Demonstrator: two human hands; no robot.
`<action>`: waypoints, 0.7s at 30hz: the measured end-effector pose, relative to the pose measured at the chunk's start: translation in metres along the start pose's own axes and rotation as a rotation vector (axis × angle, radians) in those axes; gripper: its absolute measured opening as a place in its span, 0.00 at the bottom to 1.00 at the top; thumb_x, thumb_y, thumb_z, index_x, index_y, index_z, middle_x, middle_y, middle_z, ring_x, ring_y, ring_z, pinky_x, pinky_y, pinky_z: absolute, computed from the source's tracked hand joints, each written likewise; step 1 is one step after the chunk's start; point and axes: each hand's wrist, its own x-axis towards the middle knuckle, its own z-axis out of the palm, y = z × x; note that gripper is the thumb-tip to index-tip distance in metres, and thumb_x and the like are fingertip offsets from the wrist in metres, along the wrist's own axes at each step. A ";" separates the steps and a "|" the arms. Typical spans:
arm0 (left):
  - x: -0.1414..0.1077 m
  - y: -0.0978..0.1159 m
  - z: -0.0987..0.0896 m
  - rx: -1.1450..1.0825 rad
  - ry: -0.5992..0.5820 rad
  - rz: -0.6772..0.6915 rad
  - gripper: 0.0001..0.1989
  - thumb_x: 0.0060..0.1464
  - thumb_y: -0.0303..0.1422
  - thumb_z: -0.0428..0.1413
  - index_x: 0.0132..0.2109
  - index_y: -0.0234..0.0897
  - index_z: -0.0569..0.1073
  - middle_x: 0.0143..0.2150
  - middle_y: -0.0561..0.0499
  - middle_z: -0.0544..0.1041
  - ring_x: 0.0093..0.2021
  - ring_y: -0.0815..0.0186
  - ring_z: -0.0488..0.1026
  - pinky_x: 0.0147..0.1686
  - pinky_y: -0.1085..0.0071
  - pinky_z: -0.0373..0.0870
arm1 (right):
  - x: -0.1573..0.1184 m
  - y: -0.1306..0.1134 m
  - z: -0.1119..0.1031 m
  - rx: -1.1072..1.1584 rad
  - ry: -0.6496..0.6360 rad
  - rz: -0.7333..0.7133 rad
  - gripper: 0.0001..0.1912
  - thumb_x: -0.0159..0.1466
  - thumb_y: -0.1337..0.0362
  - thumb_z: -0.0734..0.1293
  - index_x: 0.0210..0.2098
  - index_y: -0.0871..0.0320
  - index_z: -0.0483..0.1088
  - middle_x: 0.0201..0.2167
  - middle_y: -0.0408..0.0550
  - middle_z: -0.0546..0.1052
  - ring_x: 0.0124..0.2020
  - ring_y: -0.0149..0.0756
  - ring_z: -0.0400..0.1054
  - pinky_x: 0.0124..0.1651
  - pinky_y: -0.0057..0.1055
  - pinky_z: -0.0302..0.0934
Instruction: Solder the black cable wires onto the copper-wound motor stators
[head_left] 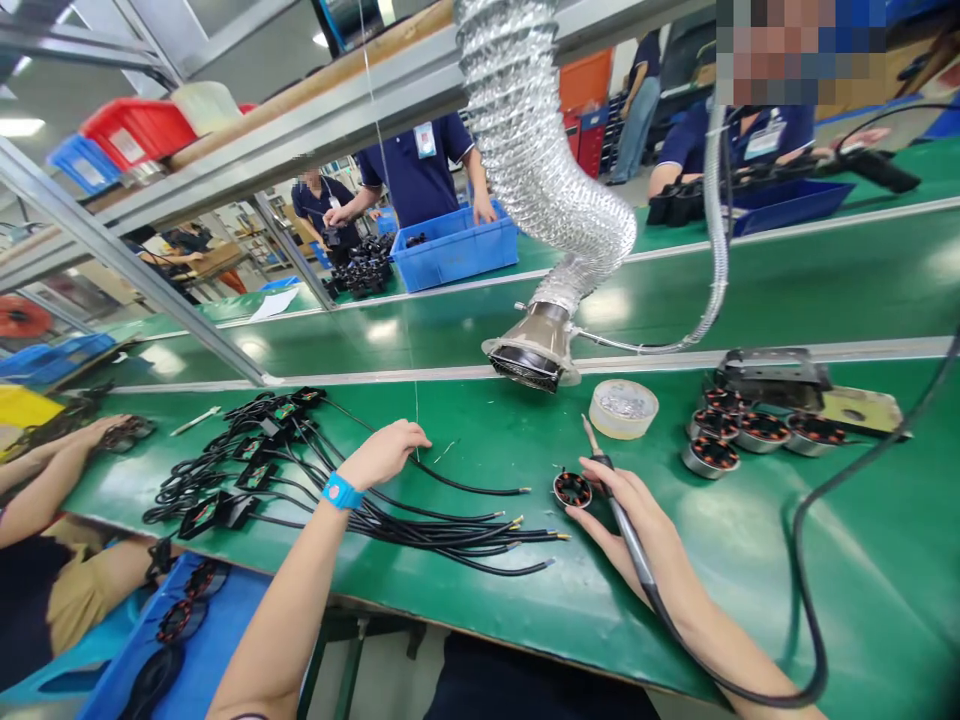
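Right hand [645, 510] is closed round a soldering iron [626, 535], tip angled up, with thumb and fingertips also at the rim of a small motor stator [572, 489]; can't tell if that's lifted or resting on the counter [517, 440]. Left hand [384, 455] pinches a thin wire [417, 405] hanging from above, looks like solder. Black cables [457, 547] lie between the hands, several bared ends pointing at the stator. My take for doing this cleanly: grip the stator by its metal rim, off the windings; keep the hot tip clear of fingertips and cable jackets, since iron and part share one hand; heat the joint first, then feed wire in short touches. Working nearer the extraction hood [529, 350] should catch fumes better. Watch the iron's cord [802, 560]: looped right of the forearm, it could drag the tip.
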 end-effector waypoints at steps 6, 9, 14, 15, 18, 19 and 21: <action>0.009 0.027 0.020 0.026 0.033 -0.187 0.13 0.63 0.39 0.53 0.41 0.34 0.77 0.42 0.46 0.75 0.38 0.65 0.73 0.42 0.70 0.69 | 0.002 -0.002 0.004 0.016 -0.002 -0.006 0.25 0.69 0.57 0.67 0.63 0.49 0.60 0.48 0.49 0.69 0.46 0.40 0.70 0.50 0.36 0.66; 0.020 0.041 0.035 0.112 0.035 -0.201 0.10 0.64 0.33 0.51 0.37 0.33 0.74 0.40 0.45 0.73 0.36 0.64 0.72 0.40 0.69 0.68 | 0.002 -0.003 0.004 0.036 -0.015 -0.006 0.25 0.69 0.60 0.67 0.63 0.49 0.60 0.49 0.50 0.69 0.47 0.40 0.69 0.51 0.36 0.66; 0.038 0.059 0.035 0.067 0.098 -0.102 0.07 0.60 0.25 0.47 0.37 0.33 0.68 0.42 0.44 0.70 0.35 0.66 0.69 0.38 0.70 0.66 | 0.000 -0.003 0.003 0.071 -0.014 -0.003 0.26 0.68 0.62 0.67 0.63 0.48 0.59 0.51 0.50 0.68 0.49 0.41 0.68 0.54 0.38 0.65; 0.041 0.065 0.032 0.004 0.169 -0.074 0.07 0.60 0.23 0.46 0.39 0.33 0.68 0.43 0.44 0.70 0.38 0.66 0.69 0.40 0.70 0.66 | 0.000 -0.002 0.003 0.078 -0.014 -0.001 0.26 0.68 0.63 0.67 0.63 0.48 0.59 0.51 0.50 0.68 0.49 0.41 0.68 0.54 0.38 0.65; 0.046 0.089 0.026 -0.282 0.272 -0.015 0.08 0.63 0.25 0.43 0.44 0.35 0.65 0.39 0.49 0.71 0.35 0.69 0.68 0.37 0.73 0.64 | 0.000 -0.002 0.002 0.096 -0.024 -0.002 0.26 0.68 0.64 0.67 0.64 0.47 0.59 0.52 0.49 0.67 0.49 0.40 0.68 0.55 0.38 0.65; 0.046 0.097 0.026 -0.355 0.231 -0.006 0.07 0.64 0.28 0.42 0.43 0.36 0.65 0.34 0.52 0.70 0.31 0.70 0.65 0.33 0.74 0.61 | 0.001 -0.003 0.001 0.100 -0.030 -0.004 0.26 0.68 0.65 0.66 0.64 0.47 0.59 0.53 0.49 0.67 0.50 0.40 0.68 0.55 0.37 0.65; 0.047 0.110 0.029 -0.422 0.108 0.011 0.07 0.65 0.33 0.46 0.41 0.37 0.66 0.28 0.56 0.67 0.26 0.72 0.61 0.29 0.75 0.56 | 0.003 -0.004 0.000 0.104 -0.042 -0.005 0.27 0.68 0.67 0.66 0.64 0.47 0.59 0.53 0.49 0.67 0.50 0.39 0.68 0.55 0.37 0.64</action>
